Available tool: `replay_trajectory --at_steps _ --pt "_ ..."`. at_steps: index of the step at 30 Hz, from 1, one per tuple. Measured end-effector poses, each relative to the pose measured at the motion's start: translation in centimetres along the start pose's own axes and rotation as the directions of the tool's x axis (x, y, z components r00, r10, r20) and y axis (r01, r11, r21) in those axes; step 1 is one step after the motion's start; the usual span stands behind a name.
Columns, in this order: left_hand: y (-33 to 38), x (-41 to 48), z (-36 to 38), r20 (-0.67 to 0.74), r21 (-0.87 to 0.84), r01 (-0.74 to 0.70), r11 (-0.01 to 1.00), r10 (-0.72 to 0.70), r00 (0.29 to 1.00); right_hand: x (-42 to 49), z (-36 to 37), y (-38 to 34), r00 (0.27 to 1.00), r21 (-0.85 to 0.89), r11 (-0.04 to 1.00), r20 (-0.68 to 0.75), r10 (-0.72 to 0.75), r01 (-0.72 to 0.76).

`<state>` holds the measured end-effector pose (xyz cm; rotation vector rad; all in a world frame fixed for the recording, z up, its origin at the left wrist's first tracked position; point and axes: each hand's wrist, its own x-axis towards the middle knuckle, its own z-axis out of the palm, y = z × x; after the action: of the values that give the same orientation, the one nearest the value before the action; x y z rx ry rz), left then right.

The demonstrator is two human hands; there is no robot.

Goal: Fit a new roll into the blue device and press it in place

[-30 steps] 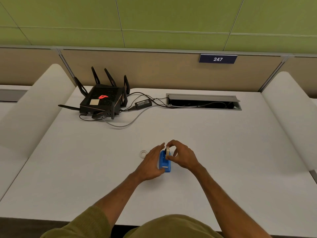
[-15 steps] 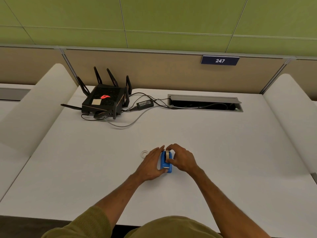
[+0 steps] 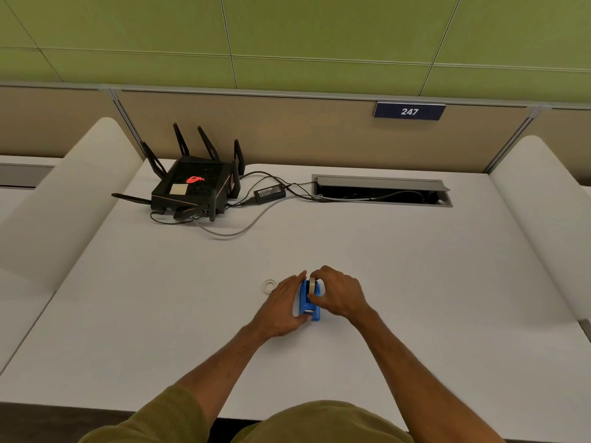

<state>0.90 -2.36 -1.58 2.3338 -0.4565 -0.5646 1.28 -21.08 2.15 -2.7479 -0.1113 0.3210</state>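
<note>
Far left I note a black router with upright antennas (image 3: 195, 190), its red logo lit. Mid-table, a small white ring (image 3: 269, 285) lies just beside the left hand (image 3: 281, 310). That hand's straight fingers press the left side of the small blue plastic tape dispenser (image 3: 309, 303) (it stands on the white table (image 3: 447, 282), near the front edge). The right hand (image 3: 339, 294) pinches the tape roll (image 3: 311, 284) seated in the dispenser. Above right I read a navy sign (image 3: 409, 111), 247.
</note>
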Motion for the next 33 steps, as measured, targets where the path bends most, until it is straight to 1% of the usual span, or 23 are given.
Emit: replay_trajectory --at_steps 3,10,23,27,30,33 --pt "-0.1 0.0 0.0 0.002 0.003 0.002 1.0 -0.002 1.0 0.1 -0.2 0.0 1.0 -0.036 0.999 0.017 -0.004 0.004" --pt "0.0 0.0 -0.1 0.002 0.007 0.004 1.0 -0.004 1.0 0.3 -0.5 0.2 0.999 -0.04 0.999 0.045 0.008 -0.006" --pt "-0.1 0.0 0.0 -0.021 -0.006 -0.028 1.0 0.028 0.999 1.0 -0.2 0.3 0.998 -0.101 0.994 0.065 -0.027 0.034" --pt "-0.2 0.0 0.0 -0.036 -0.024 -0.016 1.0 0.015 0.999 0.9 0.2 0.5 0.998 -0.005 1.0 0.056 -0.022 0.022" --pt "-0.4 -0.3 0.1 -0.026 -0.025 -0.032 0.999 0.031 0.999 0.5 0.5 0.8 1.0 0.078 0.997 0.015 -0.01 0.009" --pt "-0.5 -0.5 0.2 -0.026 -0.088 -0.041 0.995 0.039 0.999 0.3 0.6 1.0 0.999 0.093 0.995 -0.009 -0.031 0.032"
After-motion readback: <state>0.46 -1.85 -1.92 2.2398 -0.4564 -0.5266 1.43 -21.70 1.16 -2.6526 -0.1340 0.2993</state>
